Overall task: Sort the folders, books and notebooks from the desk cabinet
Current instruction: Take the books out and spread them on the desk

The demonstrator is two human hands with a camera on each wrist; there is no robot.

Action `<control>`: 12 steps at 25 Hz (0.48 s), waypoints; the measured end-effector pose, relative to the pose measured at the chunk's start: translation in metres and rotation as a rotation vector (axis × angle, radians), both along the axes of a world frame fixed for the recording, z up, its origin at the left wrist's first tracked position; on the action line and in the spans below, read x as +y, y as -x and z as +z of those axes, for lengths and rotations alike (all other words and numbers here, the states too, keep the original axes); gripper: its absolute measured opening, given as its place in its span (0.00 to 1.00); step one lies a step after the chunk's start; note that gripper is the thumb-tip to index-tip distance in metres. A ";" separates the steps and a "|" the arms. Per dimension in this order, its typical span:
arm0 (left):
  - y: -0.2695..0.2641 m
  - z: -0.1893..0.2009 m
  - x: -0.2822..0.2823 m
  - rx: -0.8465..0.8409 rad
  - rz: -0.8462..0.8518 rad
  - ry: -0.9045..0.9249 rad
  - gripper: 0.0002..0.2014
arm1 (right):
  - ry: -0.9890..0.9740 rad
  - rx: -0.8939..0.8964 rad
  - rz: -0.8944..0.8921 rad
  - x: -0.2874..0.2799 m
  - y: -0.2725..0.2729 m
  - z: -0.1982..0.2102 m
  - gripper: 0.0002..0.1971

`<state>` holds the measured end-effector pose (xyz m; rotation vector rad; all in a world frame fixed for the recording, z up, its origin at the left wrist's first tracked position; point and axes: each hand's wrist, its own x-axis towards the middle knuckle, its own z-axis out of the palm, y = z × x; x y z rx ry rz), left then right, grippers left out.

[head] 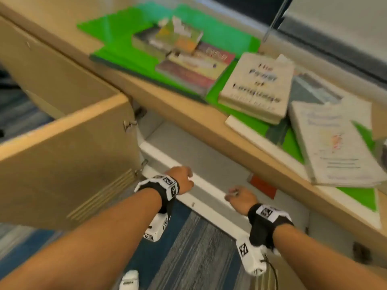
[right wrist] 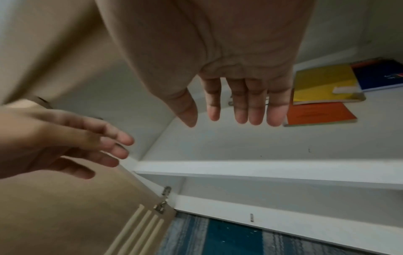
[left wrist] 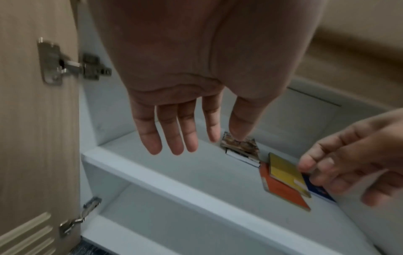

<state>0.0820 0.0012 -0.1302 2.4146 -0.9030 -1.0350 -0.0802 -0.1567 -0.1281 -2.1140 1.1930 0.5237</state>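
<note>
1. Both forearms reach forward and down toward the open desk cabinet point(head: 209, 164), each wrist wearing a black strap with a white camera unit.
2. The left hand point(left wrist: 181, 107) hangs in front of the white shelf point(left wrist: 174, 186), fingers straight and slightly spread, holding nothing.
3. The right hand point(right wrist: 235, 82) is likewise slack, its fingers straight, close together and empty, held above the shelf edge just left of the notebooks.
4. The two hands are apart and touch nothing that can be made out.
5. On the shelf lies a small overlapping pile: an orange notebook point(right wrist: 320, 113) at the bottom, a yellow notebook point(right wrist: 325, 84) partly over it with a pale label near one edge, and a blue notebook point(right wrist: 381, 74) beside it toward the back.
6. A brown patterned book point(left wrist: 242, 146) lies flat farther back on the same shelf, seen in the left wrist view.
7. The wooden cabinet door point(head: 69, 164) stands swung open on the left, its metal hinges showing.
8. On the tabletop point(head: 188, 105) above lie green folders point(head: 129, 34), a stack of books point(head: 188, 59), a cream book point(head: 259, 86) with dark lettering, and a white booklet point(head: 335, 147); motion blur softens them all.
</note>
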 end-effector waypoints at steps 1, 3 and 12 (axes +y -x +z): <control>-0.003 -0.024 0.003 0.010 -0.001 -0.006 0.19 | 0.032 0.027 -0.001 -0.010 -0.008 -0.027 0.19; -0.007 -0.075 0.009 0.011 0.000 0.002 0.21 | 0.123 0.050 -0.025 -0.033 -0.020 -0.079 0.23; 0.045 -0.227 -0.006 -0.169 0.006 0.114 0.33 | 0.516 0.193 -0.041 -0.176 0.008 -0.222 0.41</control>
